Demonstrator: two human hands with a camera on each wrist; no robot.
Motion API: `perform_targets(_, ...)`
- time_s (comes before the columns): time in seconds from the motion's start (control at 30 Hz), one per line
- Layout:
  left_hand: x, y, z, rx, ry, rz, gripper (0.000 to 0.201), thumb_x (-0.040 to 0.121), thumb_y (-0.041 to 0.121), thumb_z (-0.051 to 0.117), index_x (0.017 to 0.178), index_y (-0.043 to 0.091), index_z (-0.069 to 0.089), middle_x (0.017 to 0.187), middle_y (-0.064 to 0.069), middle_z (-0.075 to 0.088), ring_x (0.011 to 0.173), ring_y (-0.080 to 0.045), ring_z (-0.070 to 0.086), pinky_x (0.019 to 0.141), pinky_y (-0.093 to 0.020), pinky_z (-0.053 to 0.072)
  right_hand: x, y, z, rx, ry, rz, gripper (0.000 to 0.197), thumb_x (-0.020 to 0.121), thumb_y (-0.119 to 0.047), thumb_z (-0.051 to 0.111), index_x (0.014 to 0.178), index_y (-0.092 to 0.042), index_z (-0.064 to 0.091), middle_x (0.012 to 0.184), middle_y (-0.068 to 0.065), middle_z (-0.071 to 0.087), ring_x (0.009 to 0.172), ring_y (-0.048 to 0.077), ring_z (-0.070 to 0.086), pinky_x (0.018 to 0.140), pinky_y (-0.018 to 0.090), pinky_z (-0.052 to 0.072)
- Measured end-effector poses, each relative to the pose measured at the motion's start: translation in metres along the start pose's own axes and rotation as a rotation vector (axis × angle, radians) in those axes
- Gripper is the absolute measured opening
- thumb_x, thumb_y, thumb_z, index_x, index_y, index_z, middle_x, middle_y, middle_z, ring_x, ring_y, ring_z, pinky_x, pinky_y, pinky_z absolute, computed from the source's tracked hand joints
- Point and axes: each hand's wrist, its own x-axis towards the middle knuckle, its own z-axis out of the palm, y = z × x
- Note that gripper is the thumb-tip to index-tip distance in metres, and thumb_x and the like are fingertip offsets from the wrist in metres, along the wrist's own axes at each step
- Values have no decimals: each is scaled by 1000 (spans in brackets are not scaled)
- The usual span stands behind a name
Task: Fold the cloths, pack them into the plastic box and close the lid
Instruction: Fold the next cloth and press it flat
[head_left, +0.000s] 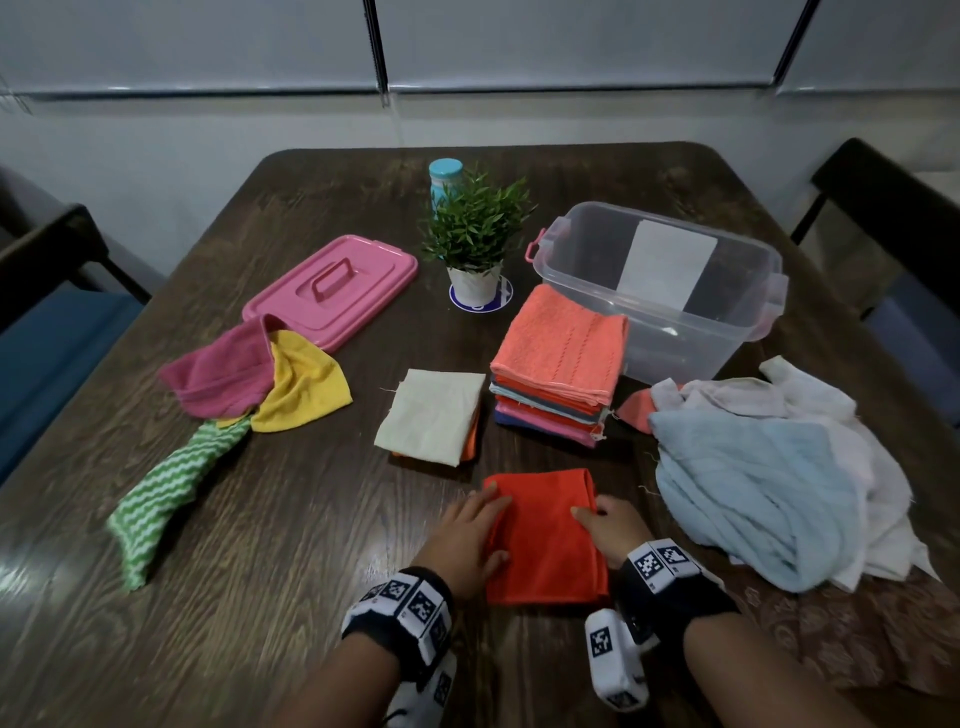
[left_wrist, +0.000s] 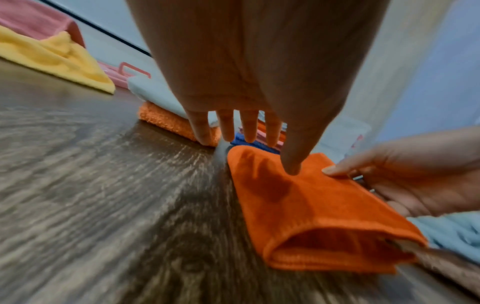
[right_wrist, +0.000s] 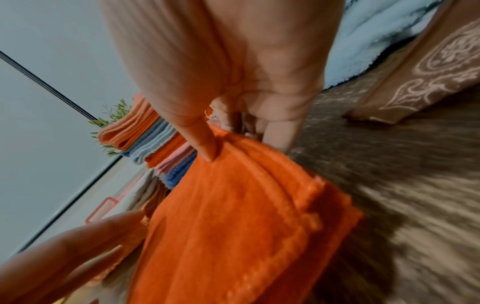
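A folded orange cloth (head_left: 545, 535) (left_wrist: 311, 205) (right_wrist: 233, 226) lies at the table's near edge. My left hand (head_left: 475, 530) (left_wrist: 246, 82) rests on its left side with straight fingers, the thumb touching the top. My right hand (head_left: 608, 525) (right_wrist: 233, 72) pinches the right edge, thumb on top and fingers beneath. The clear plastic box (head_left: 675, 332) stands open and holds no cloths, at the back right. Its pink lid (head_left: 332, 286) lies at the back left. A stack of folded cloths (head_left: 561, 364) and a cream folded cloth (head_left: 431, 415) sit in the middle.
Unfolded magenta (head_left: 218, 374), yellow (head_left: 301, 384) and green striped (head_left: 166, 499) cloths lie on the left. A light blue cloth (head_left: 753, 483) and white cloths (head_left: 810, 395) are heaped on the right. A potted plant (head_left: 475, 234) and blue bottle (head_left: 445, 176) stand behind. Chairs flank the table.
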Motion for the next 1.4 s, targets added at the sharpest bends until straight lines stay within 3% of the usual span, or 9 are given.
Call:
perform_targets(0.17,9,3,11,170,-149,-17,85,92,44,54,152,34,-6,159,7,-20,147,-21,-14,120,-49,8,5,8,0,-73,41,42,34,99,-27,48,118,-1,60,119,19,63,109,33,59,94,35,45)
perform_targets(0.37,15,1,17,185,-192,-28,100,87,52,58,150,31,-16,157,4,-26,145,-22,-22,117,-45,-2,6,5,1,-128,86,62,39,102,-26,42,130,-1,52,133,20,54,122,33,51,96,31,39)
perform_targets(0.57,21,-4,20,189,-214,-33,104,83,59,59,152,26,-11,157,3,-25,145,-24,-23,116,-44,-8,2,5,7,-172,131,58,35,97,-20,53,126,-4,43,117,19,62,105,34,61,81,31,43)
perform_targets(0.67,25,-2,17,130,-103,-39,97,84,61,54,153,26,-5,159,7,-17,146,-21,-15,117,-43,-2,-1,5,8,-155,124,46,37,97,-18,52,130,-7,40,117,18,62,105,34,61,79,30,42)
perform_targets(0.8,45,-4,7,-79,77,-97,68,97,41,45,153,27,10,160,4,12,146,-21,6,117,-40,17,-7,2,6,-115,114,45,34,100,-24,47,128,-5,43,119,18,61,108,33,59,76,27,36)
perform_targets(0.87,58,-7,2,-185,96,-167,60,98,31,46,151,28,18,154,-1,31,143,-24,19,114,-38,25,-9,1,5,-102,126,44,32,101,-27,45,122,-3,47,115,17,61,104,32,59,73,27,33)
perform_targets(0.97,70,-11,-4,-69,93,-180,43,98,28,47,140,24,42,139,-3,48,130,-27,36,106,-36,34,-9,0,5,-134,133,28,24,101,-29,43,101,-7,50,101,14,61,87,26,56,71,27,34)
perform_targets(1.1,75,-11,-12,79,54,-166,29,96,33,48,121,22,57,125,-5,48,121,-26,41,99,-42,41,-8,-1,6,-222,129,17,23,101,-30,44,90,-10,48,88,5,55,80,19,51,70,25,34)
perform_targets(1.4,68,-13,-13,-256,110,-155,6,96,31,48,95,28,53,103,2,58,111,-20,47,97,-38,40,-7,-3,7,-263,116,28,24,102,-31,42,91,-11,48,95,10,59,87,24,57,71,26,36)
